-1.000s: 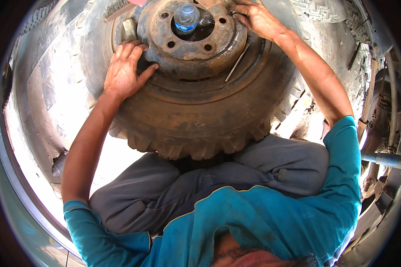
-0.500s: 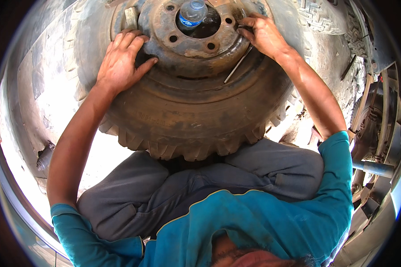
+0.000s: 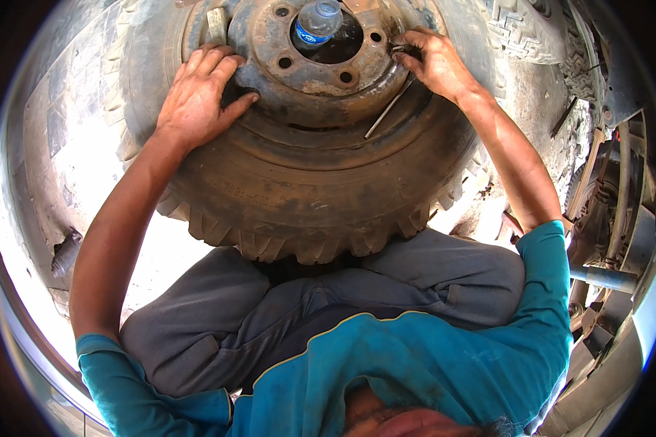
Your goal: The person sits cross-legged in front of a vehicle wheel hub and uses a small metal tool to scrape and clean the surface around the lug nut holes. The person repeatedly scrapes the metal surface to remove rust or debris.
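On my feed the rusty brown, round steel wheel rim (image 3: 310,77) sat within the dusty dark rubber tyre (image 3: 306,200), whose chunky tread below the rim came up to the grey cloth trousers (image 3: 444,269). I had the left hand (image 3: 200,95) at the rim's left side: fingers side by side, thumb spread toward the rim, fingertips near the pale, wooden-looking block (image 3: 216,25), also left of the rim. Right hand (image 3: 437,64) was at the rim's right edge, thumb and forefinger close together — couldn't tell what, if anything, they pinched. Thin grey metal rod (image 3: 388,109) slanted along the rim's lower right. Clear plastic bottle with a blue label (image 3: 319,20) stood at the rim's centre hole — couldn't see its base.
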A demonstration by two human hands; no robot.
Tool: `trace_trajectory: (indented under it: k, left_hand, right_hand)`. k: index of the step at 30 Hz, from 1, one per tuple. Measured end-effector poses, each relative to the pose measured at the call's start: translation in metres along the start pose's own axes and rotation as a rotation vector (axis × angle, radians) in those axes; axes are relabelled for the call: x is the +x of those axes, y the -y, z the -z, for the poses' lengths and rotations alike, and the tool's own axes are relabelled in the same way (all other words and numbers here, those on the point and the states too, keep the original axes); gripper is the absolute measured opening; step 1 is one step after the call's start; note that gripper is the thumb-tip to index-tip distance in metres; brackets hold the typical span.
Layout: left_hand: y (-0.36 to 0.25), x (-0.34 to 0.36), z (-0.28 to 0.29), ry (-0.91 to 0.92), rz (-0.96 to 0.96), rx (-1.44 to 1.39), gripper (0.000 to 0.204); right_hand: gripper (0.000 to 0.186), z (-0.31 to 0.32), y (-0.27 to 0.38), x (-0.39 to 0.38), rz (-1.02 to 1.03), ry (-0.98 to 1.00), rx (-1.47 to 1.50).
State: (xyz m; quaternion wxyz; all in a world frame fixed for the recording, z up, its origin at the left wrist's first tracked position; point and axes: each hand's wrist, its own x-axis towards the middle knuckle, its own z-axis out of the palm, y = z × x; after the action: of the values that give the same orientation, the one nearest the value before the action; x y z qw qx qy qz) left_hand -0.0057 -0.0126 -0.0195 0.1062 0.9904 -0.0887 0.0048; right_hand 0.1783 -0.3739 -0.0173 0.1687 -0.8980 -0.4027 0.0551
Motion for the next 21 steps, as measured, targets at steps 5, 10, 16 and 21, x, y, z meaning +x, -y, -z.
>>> trace_trajectory:
  k: [5,10,16,21]
  left_hand:
    - [-0.0015,-0.0001,-0.0001,0.007,0.019,0.015,0.055]
    - [-0.0001,-0.0008,-0.0007,-0.006,0.006,0.023,0.055]
    - [0.0016,-0.0001,-0.0014,-0.034,-0.022,0.015,0.053]
    - [0.0030,-0.0010,-0.0050,-0.052,-0.024,0.025,0.053]
  right_hand:
    - [0.030,-0.0029,-0.0022,0.0016,-0.006,-0.047,0.059]
    - [0.031,0.0004,0.0025,0.0020,0.059,-0.084,-0.007]
    - [0.030,0.0019,-0.0043,0.0041,-0.020,0.000,-0.010]
    - [0.028,0.0018,-0.0017,0.0067,-0.107,0.008,0.062]
